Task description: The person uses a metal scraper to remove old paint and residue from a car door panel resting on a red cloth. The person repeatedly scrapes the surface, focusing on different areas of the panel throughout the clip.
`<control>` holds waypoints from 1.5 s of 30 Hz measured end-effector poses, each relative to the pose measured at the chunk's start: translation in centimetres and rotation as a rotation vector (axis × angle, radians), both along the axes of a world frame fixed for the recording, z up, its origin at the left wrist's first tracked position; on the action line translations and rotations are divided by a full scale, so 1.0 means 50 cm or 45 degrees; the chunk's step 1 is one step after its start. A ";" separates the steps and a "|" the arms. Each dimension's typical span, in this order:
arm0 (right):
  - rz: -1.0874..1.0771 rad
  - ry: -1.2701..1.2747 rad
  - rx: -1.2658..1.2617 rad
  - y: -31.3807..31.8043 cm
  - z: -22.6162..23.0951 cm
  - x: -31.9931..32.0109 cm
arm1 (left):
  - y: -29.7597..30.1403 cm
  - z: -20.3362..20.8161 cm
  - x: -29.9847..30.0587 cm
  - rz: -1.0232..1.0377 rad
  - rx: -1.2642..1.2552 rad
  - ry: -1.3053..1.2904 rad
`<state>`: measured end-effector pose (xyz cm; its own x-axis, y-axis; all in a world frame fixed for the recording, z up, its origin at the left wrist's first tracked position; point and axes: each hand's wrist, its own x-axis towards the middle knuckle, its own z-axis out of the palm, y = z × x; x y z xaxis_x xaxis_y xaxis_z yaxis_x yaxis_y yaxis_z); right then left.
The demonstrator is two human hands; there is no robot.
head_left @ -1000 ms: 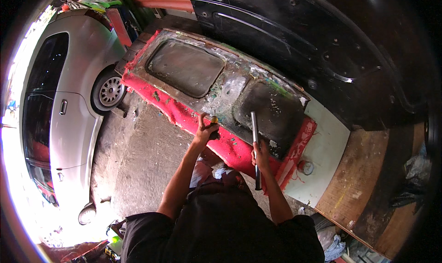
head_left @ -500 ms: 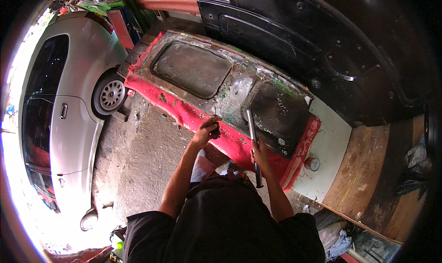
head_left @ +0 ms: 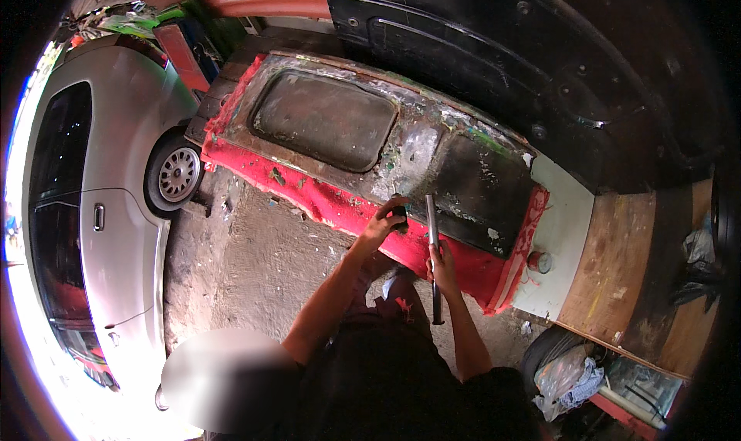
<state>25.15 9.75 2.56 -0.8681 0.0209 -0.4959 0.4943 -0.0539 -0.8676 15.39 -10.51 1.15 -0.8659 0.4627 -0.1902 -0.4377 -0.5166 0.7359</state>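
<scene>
My right hand point(head_left: 442, 267) is wrapped round a long metal rod point(head_left: 434, 223), silver above and darker toward its lower end. My left hand point(head_left: 380, 226) has its fingers curled round a small dark object point(head_left: 399, 214) whose kind I cannot make out. Both hands are over the near edge of a worn metal panel point(head_left: 401, 152) with two rounded recessed areas, patchy with old paint. Under the panel lies a red cloth point(head_left: 332, 208), its frayed edge hanging toward me, with greenish flakes on it.
A small can point(head_left: 539, 263) stands on a pale board point(head_left: 552, 209) to the right, beside wooden boards point(head_left: 610, 256). A large black panel point(head_left: 494, 63) rises behind. A silver car point(head_left: 123, 202) is parked on the left. Plastic bags point(head_left: 563, 375) lie at lower right.
My left hand has moved right, nearer the rod. My right hand still grips the rod. The whole view has shifted slightly, and a pale blurred patch now covers part of the lower left.
</scene>
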 end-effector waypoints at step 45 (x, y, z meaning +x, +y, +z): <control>-0.039 0.412 0.436 -0.039 0.017 -0.056 | 0.135 -0.001 -0.046 0.629 0.522 -0.257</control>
<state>22.34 7.79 3.39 -0.9734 0.1643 -0.1598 0.1981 0.2519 -0.9473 13.09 -3.78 1.08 -0.9602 0.0903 -0.2642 -0.1865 -0.9117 0.3661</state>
